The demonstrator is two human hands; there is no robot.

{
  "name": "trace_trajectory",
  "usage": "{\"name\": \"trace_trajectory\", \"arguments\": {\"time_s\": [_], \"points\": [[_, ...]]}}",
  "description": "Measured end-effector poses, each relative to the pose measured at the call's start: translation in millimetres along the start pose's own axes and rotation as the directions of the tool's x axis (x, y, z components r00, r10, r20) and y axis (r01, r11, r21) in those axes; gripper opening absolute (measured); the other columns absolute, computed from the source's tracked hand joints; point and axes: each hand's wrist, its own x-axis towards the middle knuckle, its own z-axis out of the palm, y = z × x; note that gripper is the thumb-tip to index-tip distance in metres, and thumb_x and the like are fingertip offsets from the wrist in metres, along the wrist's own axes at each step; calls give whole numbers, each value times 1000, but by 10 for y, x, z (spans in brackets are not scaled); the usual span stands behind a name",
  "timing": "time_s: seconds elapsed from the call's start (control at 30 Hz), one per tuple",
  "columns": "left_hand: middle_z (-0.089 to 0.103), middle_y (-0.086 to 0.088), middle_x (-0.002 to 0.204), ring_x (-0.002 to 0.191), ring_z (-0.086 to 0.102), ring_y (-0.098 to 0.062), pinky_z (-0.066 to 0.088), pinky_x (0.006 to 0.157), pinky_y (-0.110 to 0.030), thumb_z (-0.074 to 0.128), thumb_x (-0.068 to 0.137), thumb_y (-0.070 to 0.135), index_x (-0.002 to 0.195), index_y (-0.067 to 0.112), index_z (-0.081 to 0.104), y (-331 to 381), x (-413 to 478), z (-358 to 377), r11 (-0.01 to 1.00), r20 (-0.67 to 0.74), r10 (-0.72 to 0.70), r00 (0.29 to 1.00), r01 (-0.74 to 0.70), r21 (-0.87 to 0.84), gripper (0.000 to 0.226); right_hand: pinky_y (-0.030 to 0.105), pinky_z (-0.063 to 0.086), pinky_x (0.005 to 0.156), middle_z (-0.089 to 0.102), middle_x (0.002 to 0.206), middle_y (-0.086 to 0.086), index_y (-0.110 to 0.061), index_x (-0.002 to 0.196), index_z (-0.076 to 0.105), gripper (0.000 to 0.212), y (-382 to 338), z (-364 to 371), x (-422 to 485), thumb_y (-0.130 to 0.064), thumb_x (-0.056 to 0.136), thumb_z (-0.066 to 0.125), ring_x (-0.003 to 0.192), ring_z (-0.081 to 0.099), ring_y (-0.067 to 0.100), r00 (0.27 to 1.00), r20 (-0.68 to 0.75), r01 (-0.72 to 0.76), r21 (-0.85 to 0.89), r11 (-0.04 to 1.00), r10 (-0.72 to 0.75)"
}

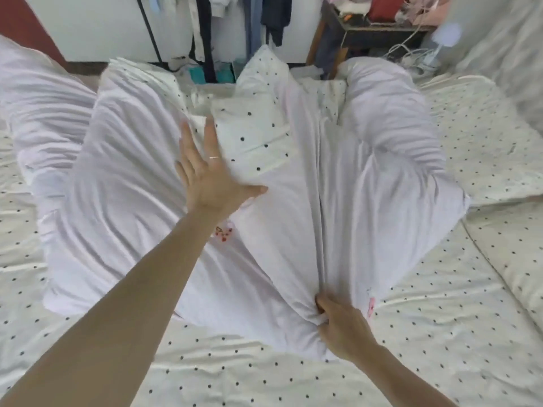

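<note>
Right hand (340,324) grips duvet (293,230); left hand (208,177) flat.

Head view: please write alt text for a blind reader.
A person's right hand grips a bunched fold of a crumpled white fabric duvet, while the open left hand presses flat on it. It lies on a white, black-dotted bed sheet.

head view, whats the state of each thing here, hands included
white duvet: bunched up in folds
left hand: open, fingers spread, flat on the duvet
right hand: gripping a fold at the duvet's near edge
dotted pillow: partly covered by the duvet
dotted sheet: spread, wrinkled
clothes: hanging at the back
</note>
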Motion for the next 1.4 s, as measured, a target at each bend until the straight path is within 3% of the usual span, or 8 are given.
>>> {"name": "trace_trajectory", "arguments": {"time_s": [0.27,0.47,0.6,0.7,0.8,1.03,1.17,1.4], "points": [[72,3,87,93,66,-27,39,96,-38,63,65,64,100,24,66,112,-1094,541,829,490,307,816,-483,283,53,28,43,66,52,111,-3,-29,94,57,14,199,109,-83,-25,82,51,105,58,31,893,409,-216,22,976,188],[67,7,62,68,66,-21,37,73,-27,55,61,42,68,28,51,-116,-1909,561,809,632,361,686,-567,152,16,34,46,79,65,98,-8,-25,95,60,55,-300,-949,304,-74,81,40,95,61,20,920,-255,-146,485,862,299],[68,6,68,73,65,-20,38,74,-25,58,61,41,69,30,43,-61,-1891,365,832,658,324,680,-536,145,20,45,41,103,32,150,-4,-40,145,21,110,-1138,-1271,511,-93,53,54,131,39,19,995,-96,48,410,911,-9],[68,7,73,78,63,-19,31,72,-25,59,64,45,69,26,47,-73,-1909,140,840,637,275,720,-502,206,24,53,42,102,25,153,11,-44,147,-16,124,-1478,-1257,634,-57,65,76,134,37,36,996,-10,87,247,965,-87],[60,11,68,76,58,-18,32,69,-18,60,59,54,67,24,51,-218,-2059,-98,908,664,138,735,-361,212,32,40,55,68,52,96,6,-31,151,-1,96,-1458,-1169,635,-8,79,58,78,60,24,999,-49,6,194,981,4],[70,3,85,75,68,-21,43,67,-32,67,77,33,89,30,59,-517,-1690,-583,788,636,-386,668,597,-149,15,31,37,56,50,75,-5,-32,110,42,43,-660,-954,-7,-25,68,44,70,48,23,985,-134,-103,72,992,112],[44,-7,119,107,55,-36,45,79,-44,61,69,67,126,19,32,-408,-1198,-564,838,142,-546,826,539,88,80,29,35,54,55,72,-3,-25,82,42,13,-148,-945,-524,-22,70,46,65,49,18,950,-79,-289,141,947,302],[63,-7,109,90,60,-28,51,77,-39,76,70,16,130,16,45,-346,-1158,-231,634,376,-597,709,704,-321,68,32,38,60,53,75,-7,-27,89,44,17,186,-749,-1258,-20,74,45,73,53,23,916,-24,-394,125,911,400]]}}
